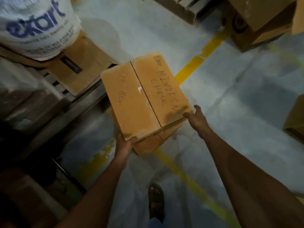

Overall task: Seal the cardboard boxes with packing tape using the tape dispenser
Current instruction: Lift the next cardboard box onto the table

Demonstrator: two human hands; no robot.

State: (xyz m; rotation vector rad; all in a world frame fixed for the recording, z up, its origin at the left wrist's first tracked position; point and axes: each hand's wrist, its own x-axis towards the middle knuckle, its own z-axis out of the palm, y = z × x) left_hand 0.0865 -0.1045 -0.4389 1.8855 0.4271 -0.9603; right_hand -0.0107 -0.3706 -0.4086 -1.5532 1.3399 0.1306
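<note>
The pale painted floor (230,112) is filling most of the view, and a yellow line (185,74) is running across it, passing under the carried box. At the upper left a big white sack (32,25) with blue letters is sitting on a flattened brown carton (82,71). More brown cartons (256,22) are standing at the upper right corner, well apart from the hands. In the middle, the cardboard box (144,99) is being held up above the floor, tilted a little. Its two top flaps are lying closed, and the seam between them is showing as a dark line from the far edge to the near edge. Handwritten marker words are showing on both flaps. The left hand (124,145) is grasping the near left corner of the box, with the thumb lying on top and the fingers going below. The right hand (196,119) is grasping the near right corner, with the thumb pressing on the top edge and the fingers lying along the side. Below, between the two forearms, a foot in a dark sandal (155,199) is standing on the floor.
</note>
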